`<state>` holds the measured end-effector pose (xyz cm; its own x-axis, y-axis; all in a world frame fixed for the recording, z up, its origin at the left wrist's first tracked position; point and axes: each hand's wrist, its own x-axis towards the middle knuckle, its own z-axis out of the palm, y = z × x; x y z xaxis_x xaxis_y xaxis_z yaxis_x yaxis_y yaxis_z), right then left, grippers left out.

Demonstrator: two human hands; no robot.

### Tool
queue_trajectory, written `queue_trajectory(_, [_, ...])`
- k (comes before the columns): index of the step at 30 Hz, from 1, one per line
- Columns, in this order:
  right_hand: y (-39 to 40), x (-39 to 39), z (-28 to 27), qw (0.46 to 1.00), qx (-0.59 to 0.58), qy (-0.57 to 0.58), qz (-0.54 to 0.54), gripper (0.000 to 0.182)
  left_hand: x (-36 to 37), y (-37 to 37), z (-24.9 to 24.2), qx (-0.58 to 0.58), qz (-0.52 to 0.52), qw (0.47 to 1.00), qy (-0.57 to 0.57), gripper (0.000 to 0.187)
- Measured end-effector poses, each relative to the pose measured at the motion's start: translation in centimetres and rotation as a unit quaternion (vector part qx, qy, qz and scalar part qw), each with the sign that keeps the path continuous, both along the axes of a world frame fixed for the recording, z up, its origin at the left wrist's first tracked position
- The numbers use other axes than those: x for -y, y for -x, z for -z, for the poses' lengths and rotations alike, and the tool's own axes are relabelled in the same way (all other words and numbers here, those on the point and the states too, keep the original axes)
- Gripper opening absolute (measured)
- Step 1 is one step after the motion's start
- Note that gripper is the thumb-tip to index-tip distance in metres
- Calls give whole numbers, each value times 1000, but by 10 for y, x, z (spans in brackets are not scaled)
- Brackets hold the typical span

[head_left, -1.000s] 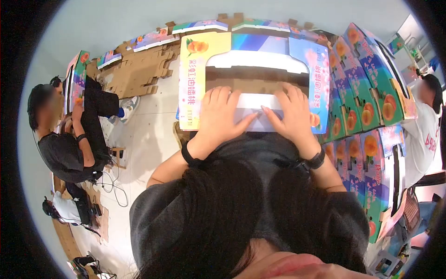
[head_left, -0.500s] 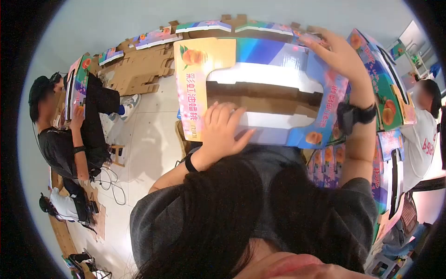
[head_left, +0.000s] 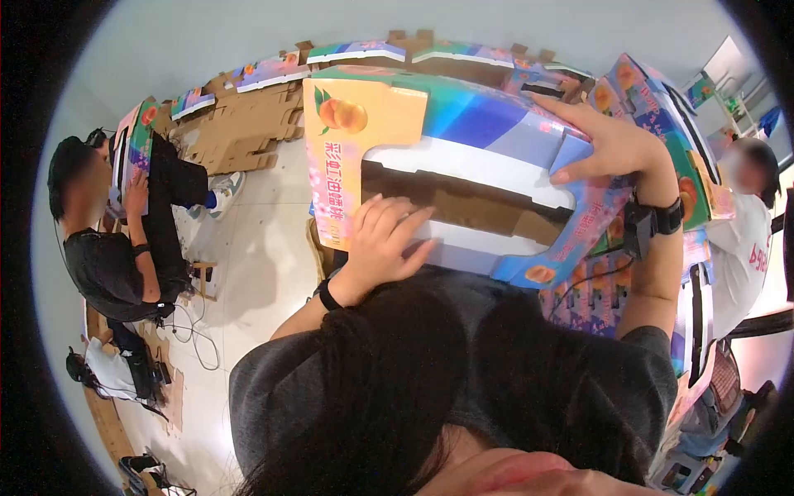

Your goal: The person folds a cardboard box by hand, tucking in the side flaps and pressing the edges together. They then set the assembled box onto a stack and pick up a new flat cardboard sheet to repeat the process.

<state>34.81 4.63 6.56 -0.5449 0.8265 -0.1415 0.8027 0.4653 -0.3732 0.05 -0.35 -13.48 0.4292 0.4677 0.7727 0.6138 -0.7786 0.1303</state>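
A colourful cardboard peach box (head_left: 488, 194) is held in front of my chest, its long cut-out opening facing up. It has a yellow end panel with peaches and Chinese characters, and white strips along the opening. My left hand (head_left: 387, 244) lies at the near left edge of the opening, fingers bent over the rim and thumb apart on the near side. Around the far right corner goes my right hand (head_left: 616, 145), with the thumb on the top panel and the other fingers reaching over the far side, their tips partly hidden. The box tilts down toward the right.
Flattened brown cardboard (head_left: 240, 124) and a row of printed boxes (head_left: 356, 51) line the far wall. More peach boxes (head_left: 662, 116) are stacked on the right, beside a person in white (head_left: 748, 215). At left, a seated person in black (head_left: 107, 264) holds a similar box.
The box has turned slightly clockwise, its right end coming down toward me. My right hand has shifted down and right, its thumb now pressed on the box's corner. The left hand stays at the rim.
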Motion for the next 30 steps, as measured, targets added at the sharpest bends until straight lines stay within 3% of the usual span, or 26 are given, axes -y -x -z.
queue_trajectory(2, [4, 11, -7, 1000, -25, 8, 5, 115, -7, 2, -3, -9, 10, 1000, -6, 42])
queue_trajectory(5, [7, 26, -15, 993, -18, -116, -7, 115, -17, 3, -10, 8, -8, 999, -47, 45])
queue_trajectory(8, [-5, 25, -26, 973, -56, -211, -72, 113, -32, 10, -1, 62, 40, 982, -171, 75])
queue_trajectory(11, [-17, 22, -35, 958, -56, -270, -86, 111, -32, 7, 1, 186, -52, 920, -340, 96])
queue_trajectory(14, [-26, 20, -24, 947, -159, -274, -48, 110, -31, 23, 12, 208, -93, 926, -303, 115])
queue_trajectory(18, [-39, 29, 8, 907, -299, -292, 43, 111, -29, 30, -6, 192, -84, 958, -194, 119])
queue_trajectory(21, [-17, 54, 19, 863, -419, -269, 90, 112, -42, 33, -8, 206, -42, 977, -14, 133])
queue_trajectory(23, [-2, 63, 28, 841, -435, -295, 130, 112, -44, 32, -11, 182, -24, 979, 84, 138])
queue_trajectory(28, [17, 61, 70, 778, -549, -226, 204, 99, -51, 21, -9, 196, 80, 958, 192, 150])
queue_trajectory(30, [29, 61, 90, 737, -612, -163, 236, 94, -57, 21, -1, 270, 142, 928, 215, 154])
